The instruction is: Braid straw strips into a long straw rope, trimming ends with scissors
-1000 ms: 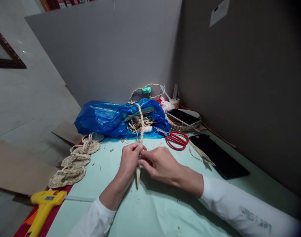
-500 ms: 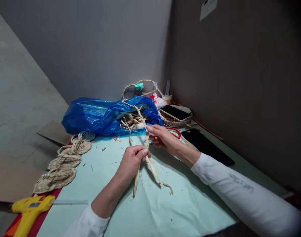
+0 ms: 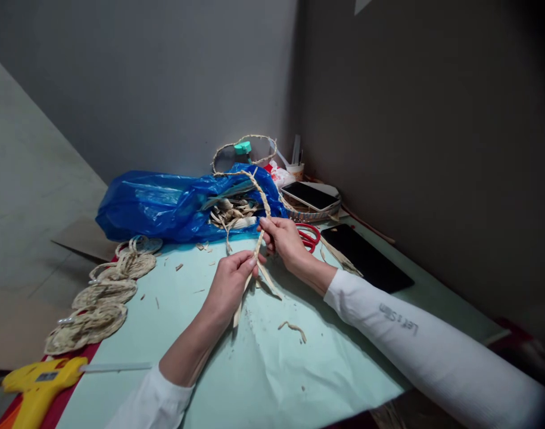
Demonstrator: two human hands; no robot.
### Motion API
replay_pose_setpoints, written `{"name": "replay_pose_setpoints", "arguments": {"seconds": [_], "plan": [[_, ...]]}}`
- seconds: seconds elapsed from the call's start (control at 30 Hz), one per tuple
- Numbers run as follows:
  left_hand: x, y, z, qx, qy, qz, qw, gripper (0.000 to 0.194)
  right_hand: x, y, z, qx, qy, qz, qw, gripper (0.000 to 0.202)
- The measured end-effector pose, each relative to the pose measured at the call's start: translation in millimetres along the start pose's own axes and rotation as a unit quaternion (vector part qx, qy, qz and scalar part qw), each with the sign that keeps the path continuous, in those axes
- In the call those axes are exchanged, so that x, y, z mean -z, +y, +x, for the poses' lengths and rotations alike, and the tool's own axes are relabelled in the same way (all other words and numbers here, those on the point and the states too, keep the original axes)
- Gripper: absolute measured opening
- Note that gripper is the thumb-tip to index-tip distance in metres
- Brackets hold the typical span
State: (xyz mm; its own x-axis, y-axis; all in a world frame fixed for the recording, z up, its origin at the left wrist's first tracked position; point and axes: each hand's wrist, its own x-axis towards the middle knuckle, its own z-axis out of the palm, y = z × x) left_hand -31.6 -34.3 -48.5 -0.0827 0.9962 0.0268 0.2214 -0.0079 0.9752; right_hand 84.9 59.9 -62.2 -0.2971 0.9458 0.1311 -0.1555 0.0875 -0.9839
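A pale cord braided from dried plant fibre [image 3: 259,193] rises from my hands, curves back over a blue bag and ends in a loop behind it. My left hand [image 3: 231,279] is closed, pinching the lower end of the braid. Loose flat strands [image 3: 267,280] spread out below those fingers. Just above, my right hand [image 3: 283,241] pinches the braid between thumb and fingers. A short curled scrap of fibre [image 3: 293,327] lies on the pale green table cover [image 3: 201,369]. The blue plastic bag [image 3: 151,202] lies open, with dried fibre strips [image 3: 234,210] showing in its mouth.
Several woven fibre sandals [image 3: 105,292] line the left edge, behind a yellow glue gun [image 3: 44,378]. Red-handled scissors [image 3: 308,235] lie beside my right wrist. Further right are a black tablet-like slab [image 3: 366,256] and a phone [image 3: 311,195] on a round basket. Walls close off the back.
My right hand has closed on the braid, and the loose strands below now look shorter. The curled scrap lies apart on the cover. The view has shifted slightly.
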Motion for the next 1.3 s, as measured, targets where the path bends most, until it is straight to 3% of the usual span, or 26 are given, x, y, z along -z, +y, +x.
{"name": "replay_pose_setpoints", "arguments": {"seconds": [0.1, 0.33, 0.43, 0.53, 0.67, 0.77, 0.93, 1.0, 1.13, 1.2, 1.3], "plan": [[3.2, -2, -1, 0.009, 0.004, -0.022, 1.0, 0.02, -1, -4, -5, 0.0, -0.014, 0.041, 0.999, 0.035], [11.1, 1, -5, -0.01, 0.037, -0.083, 0.996, 0.012, -5, -19, -32, -0.06, -0.222, 0.016, 0.973, 0.022], [12.5, 5, -6, -0.015, 0.035, -0.093, 0.995, 0.013, -7, -18, -35, -0.042, -0.263, -0.03, 0.963, 0.023], [16.1, 8, -7, -0.029, 0.024, -0.069, 0.997, 0.014, -7, -17, -35, 0.0, -0.254, -0.084, 0.963, 0.029], [25.2, 11, -7, 0.024, -0.001, -0.061, 0.998, 0.019, -5, -19, -33, 0.032, -0.21, -0.132, 0.968, 0.031], [33.9, 11, -6, 0.051, -0.035, -0.059, 0.996, 0.022, -3, -20, -32, 0.031, -0.163, -0.14, 0.976, 0.03], [46.1, 9, -4, 0.098, -0.108, -0.093, 0.985, 0.028, -3, -22, -33, 0.021, -0.152, -0.115, 0.981, 0.031], [48.0, 8, -3, 0.116, -0.113, -0.096, 0.982, 0.028, -4, -23, -35, 0.016, -0.151, -0.114, 0.982, 0.03], [42.7, 6, -1, 0.118, -0.042, 0.009, 0.992, 0.02, -8, -20, -37, 0.038, -0.148, -0.126, 0.98, 0.029], [36.4, 5, 0, 0.056, 0.011, 0.11, 0.992, 0.018, -9, -17, -37, 0.053, -0.14, -0.136, 0.979, 0.029], [27.7, 5, -2, -0.053, 0.077, 0.271, 0.958, 0.028, -9, -11, -34, 0.063, -0.116, -0.158, 0.979, 0.03]]}}
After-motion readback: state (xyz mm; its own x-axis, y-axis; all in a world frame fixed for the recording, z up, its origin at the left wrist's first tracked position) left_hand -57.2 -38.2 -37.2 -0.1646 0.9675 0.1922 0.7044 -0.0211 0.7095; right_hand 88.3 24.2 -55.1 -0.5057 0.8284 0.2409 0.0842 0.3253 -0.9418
